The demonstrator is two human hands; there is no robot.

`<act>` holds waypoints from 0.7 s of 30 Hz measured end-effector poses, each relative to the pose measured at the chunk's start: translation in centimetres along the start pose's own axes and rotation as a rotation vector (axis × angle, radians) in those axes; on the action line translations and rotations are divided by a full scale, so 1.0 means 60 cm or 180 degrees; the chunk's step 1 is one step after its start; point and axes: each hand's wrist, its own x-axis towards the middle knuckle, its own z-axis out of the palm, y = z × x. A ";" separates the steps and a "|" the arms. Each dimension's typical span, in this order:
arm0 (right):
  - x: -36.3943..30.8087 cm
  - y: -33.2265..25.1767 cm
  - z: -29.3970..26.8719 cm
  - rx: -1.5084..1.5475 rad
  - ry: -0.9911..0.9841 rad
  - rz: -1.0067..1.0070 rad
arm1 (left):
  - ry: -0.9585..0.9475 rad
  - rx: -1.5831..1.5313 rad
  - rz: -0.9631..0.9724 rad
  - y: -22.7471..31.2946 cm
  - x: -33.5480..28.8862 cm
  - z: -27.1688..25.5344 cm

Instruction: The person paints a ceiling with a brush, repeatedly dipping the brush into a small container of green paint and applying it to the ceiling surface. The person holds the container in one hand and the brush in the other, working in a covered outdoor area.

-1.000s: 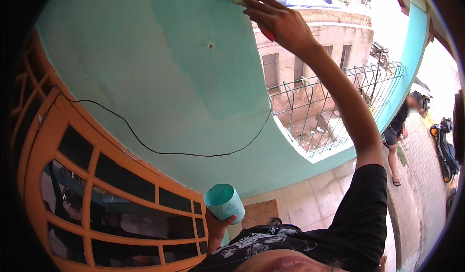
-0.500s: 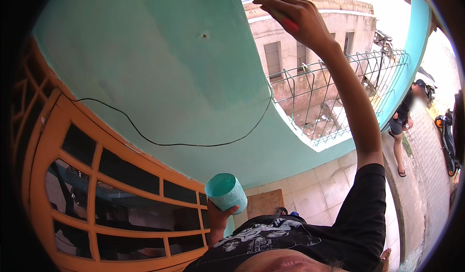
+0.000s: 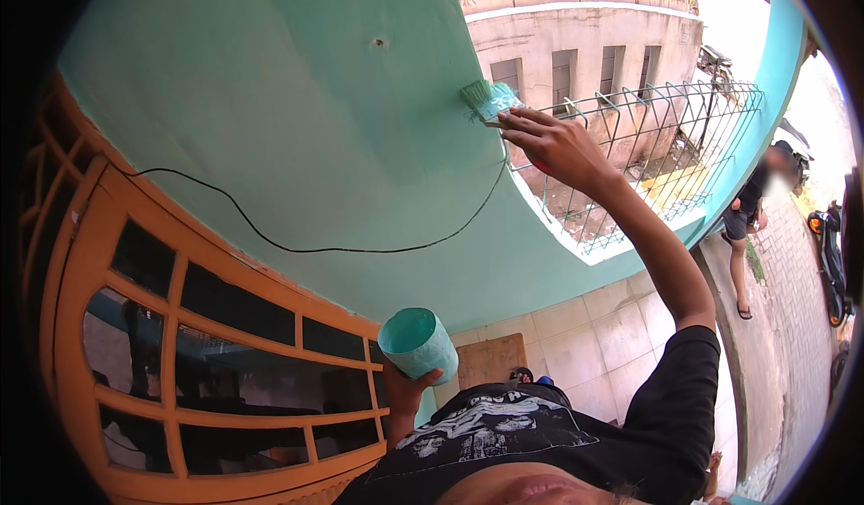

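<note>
the right hand (image 3: 553,145) is raised overhead, its grip closed round the handle of a paintbrush (image 3: 490,102) whose green-loaded bristles press against the teal painted surface (image 3: 297,100), close to that surface's edge. the left hand (image 3: 409,388) sits low near the chest, fingers clamped on a teal paint cup (image 3: 417,345) held tilted with its open mouth facing the camera. a thin black cable (image 3: 297,248) hangs in a loose curve across the painted surface. an orange window frame (image 3: 162,343) with dark panes fills the left side. beyond the brush stand a wire fence (image 3: 666,136) and a beige building (image 3: 576,37); another person (image 3: 747,226) stands on the paving at the right.
</note>
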 end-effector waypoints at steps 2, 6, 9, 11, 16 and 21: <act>0.007 0.004 -0.033 0.0308 0.0091 0.0057 | -0.0022 -0.0039 0.0022 0.005 -0.005 -0.001; 0.088 0.033 -0.140 0.0303 0.1081 -0.0054 | 0.0081 0.0102 0.0180 -0.010 -0.005 -0.013; 0.158 0.060 -0.210 0.0294 0.1641 0.0000 | -0.0087 0.0118 0.0211 0.026 -0.004 0.000; 0.218 0.087 -0.252 0.0257 0.1870 -0.0020 | -0.0012 -0.0084 0.0149 0.029 -0.009 0.006; 0.347 0.155 -0.337 -0.0015 0.2210 0.0065 | -0.0048 -0.0227 0.0093 -0.020 0.002 0.000; 0.446 0.125 -0.410 -0.0194 0.2364 -0.0279 | 0.0115 -0.0398 0.0085 0.000 -0.008 -0.011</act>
